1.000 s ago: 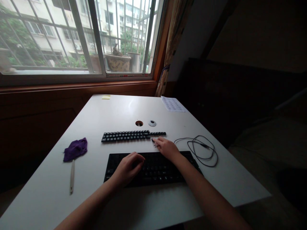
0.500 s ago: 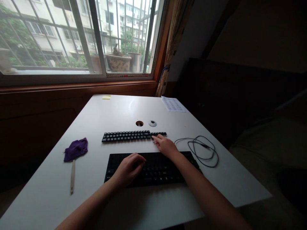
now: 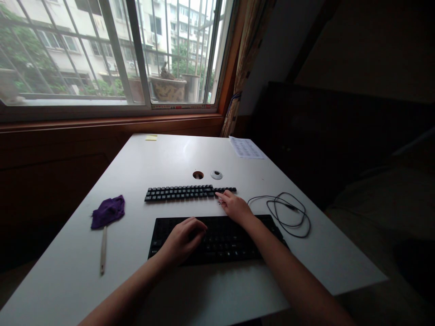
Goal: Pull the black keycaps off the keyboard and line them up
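My left hand [image 3: 185,240] rests over the left half of a black keyboard [image 3: 217,258], its fingers curled in. Whether anything is inside them is hidden. My right hand [image 3: 235,207] reaches across the keyboard's far edge to rows of loose black keycaps [image 3: 180,194] laid out behind it. Its index finger is stretched to a keycap at the right part of the nearest row. Below that finger, bits of thin metal wire, which look like a keycap puller [image 3: 220,203], stick out from the curled fingers.
Right of the keyboard lies a coiled black cable [image 3: 288,222]. A purple cloth on a flat stick [image 3: 108,213] lies at the left. Farther back are a round desk hole [image 3: 198,175], a grey ring [image 3: 216,174], a yellow note [image 3: 151,137] and a printed sheet [image 3: 246,148].
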The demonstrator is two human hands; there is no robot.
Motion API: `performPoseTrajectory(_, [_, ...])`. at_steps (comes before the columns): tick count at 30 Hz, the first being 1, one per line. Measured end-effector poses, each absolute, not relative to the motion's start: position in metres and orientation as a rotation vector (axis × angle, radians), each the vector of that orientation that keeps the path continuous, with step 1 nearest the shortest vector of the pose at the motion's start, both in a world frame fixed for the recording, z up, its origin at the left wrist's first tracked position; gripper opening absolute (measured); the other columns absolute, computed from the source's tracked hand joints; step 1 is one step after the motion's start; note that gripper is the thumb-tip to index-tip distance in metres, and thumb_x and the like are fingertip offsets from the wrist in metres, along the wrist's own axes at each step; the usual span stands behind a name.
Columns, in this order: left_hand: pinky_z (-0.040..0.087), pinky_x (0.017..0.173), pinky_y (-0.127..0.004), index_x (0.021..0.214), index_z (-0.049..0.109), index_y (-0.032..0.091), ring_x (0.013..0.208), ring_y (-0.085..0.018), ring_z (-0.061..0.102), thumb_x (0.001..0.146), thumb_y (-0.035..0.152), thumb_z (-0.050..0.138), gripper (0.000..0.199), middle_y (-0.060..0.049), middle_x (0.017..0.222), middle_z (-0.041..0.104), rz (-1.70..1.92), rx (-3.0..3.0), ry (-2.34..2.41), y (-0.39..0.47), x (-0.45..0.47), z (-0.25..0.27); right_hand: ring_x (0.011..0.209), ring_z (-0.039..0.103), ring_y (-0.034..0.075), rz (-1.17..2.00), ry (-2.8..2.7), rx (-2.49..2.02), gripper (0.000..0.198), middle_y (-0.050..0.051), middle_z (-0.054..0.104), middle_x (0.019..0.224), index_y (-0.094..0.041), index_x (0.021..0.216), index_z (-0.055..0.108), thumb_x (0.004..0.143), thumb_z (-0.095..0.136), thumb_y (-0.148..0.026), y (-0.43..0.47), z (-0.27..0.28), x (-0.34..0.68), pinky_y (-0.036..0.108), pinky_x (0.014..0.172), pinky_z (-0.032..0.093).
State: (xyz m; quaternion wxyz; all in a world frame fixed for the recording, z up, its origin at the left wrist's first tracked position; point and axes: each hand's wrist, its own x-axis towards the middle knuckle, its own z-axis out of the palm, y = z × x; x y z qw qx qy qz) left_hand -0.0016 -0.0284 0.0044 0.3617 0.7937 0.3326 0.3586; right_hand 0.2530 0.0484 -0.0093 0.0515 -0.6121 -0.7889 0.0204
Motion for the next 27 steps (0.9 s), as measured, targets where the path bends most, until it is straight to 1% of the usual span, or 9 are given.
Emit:
performPoseTrajectory(7, [0.048,0.078,-0.028,0.096,0.062,0.019,0.086,-0.017,0.062,0.093,0.017,0.053,0.010,-0.005,0.093,0.065,0.916,2.053,0.849,-0.0287,-0.0018,0.0047,0.089,0.064,0.019,0.072,-2.383,-1.836,0.046,0.004,0.059,0.119,-0.034,0.140,0.049,0.095,0.045,-0.026,0.0499,-0.0095,0.2549,0.028,0.072,0.045])
performPoseTrajectory(15, [0.048,0.077,-0.027,0.095,0.062,0.018,0.084,-0.016,0.062,0.093,0.018,0.053,0.009,-0.004,0.091,0.065,0.904,2.062,0.846,-0.0283,-0.0015,0.0042,0.091,0.063,0.018,0.105,-2.382,-1.835,0.048,0.005,0.058,0.120,-0.033,0.142,0.048,0.095,0.045,-0.025,0.0507,-0.0114,0.2560,0.027,0.074,0.045])
performPoseTrajectory(27, [0.048,0.078,-0.028,0.096,0.062,0.019,0.085,-0.017,0.061,0.093,0.018,0.053,0.010,-0.005,0.092,0.065,0.905,2.067,0.834,-0.0285,-0.0020,0.0044,0.091,0.063,0.017,0.143,-2.345,-1.782,0.047,0.004,0.059,0.117,-0.032,0.140,0.051,0.094,0.046,-0.022,0.0522,-0.0154,0.2579,0.025,0.075,0.045])
